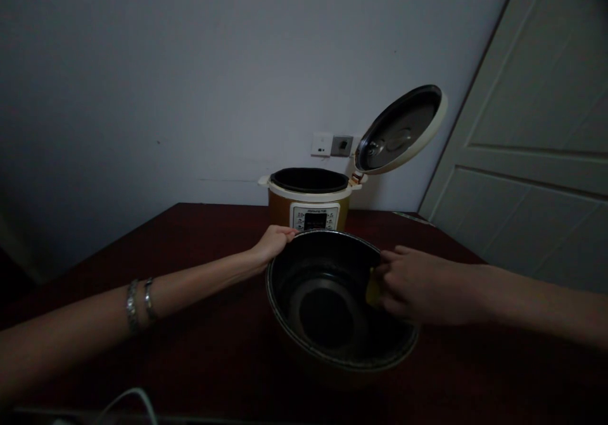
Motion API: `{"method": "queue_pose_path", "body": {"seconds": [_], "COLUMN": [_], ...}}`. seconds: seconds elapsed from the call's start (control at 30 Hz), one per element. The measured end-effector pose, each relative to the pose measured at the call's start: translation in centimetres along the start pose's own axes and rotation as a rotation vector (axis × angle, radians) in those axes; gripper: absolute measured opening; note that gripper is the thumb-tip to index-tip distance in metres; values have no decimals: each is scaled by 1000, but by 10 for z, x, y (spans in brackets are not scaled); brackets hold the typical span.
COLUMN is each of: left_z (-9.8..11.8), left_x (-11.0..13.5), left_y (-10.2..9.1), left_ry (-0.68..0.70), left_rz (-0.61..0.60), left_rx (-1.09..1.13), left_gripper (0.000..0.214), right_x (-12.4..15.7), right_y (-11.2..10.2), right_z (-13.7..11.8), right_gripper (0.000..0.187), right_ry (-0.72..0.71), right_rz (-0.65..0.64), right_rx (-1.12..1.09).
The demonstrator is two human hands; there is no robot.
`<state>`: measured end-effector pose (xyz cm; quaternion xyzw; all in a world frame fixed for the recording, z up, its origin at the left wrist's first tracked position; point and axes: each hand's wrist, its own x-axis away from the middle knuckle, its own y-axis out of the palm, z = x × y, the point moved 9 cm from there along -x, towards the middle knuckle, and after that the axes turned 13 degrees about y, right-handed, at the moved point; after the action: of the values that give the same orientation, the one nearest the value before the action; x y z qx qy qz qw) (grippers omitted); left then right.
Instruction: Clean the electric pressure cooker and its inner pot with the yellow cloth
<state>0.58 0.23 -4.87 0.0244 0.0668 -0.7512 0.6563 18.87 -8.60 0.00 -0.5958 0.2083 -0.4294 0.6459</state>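
Observation:
A dark inner pot (327,342) stands on the dark red table (199,336), tilted slightly toward me. My left hand (273,242) grips its far left rim, fingers curled over the edge. Reaching over the right rim into the pot, my right hand (413,284) is closed on a small yellow sponge (372,289) pressed against the inner wall. Behind the pot sits a yellow-and-white rice cooker (311,203) with its lid (401,128) swung up and open to the right.
A white wall with a socket plate (331,145) rises behind the table. A white door (536,159) stands at the right. A white cable (133,401) lies at the table's near left edge. Bracelets ring my left wrist (140,301).

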Motion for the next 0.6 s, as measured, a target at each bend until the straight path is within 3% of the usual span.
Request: {"method": "queue_pose_path", "body": {"seconds": [0.13, 0.3, 0.37, 0.47, 0.6], "left_z": [1, 5, 8, 10, 7], "left_x": [-3, -11, -14, -16, -12], "left_y": [-2, -7, -8, -9, -6], "left_ry": [53, 133, 171, 184, 117], "left_rz": [1, -1, -17, -16, 0], "left_rx": [-63, -221, -273, -307, -223], "left_gripper": [25, 26, 25, 25, 25], "right_x": [-36, -72, -79, -85, -77], "right_y": [-2, -9, -7, -3, 10], "right_z": [12, -25, -37, -41, -28], "right_gripper": [19, 20, 20, 19, 12], "right_ry": [-85, -572, -699, -686, -399], "right_rz": [169, 479, 559, 564, 375], "right_rx": [174, 409, 469, 486, 420]}}
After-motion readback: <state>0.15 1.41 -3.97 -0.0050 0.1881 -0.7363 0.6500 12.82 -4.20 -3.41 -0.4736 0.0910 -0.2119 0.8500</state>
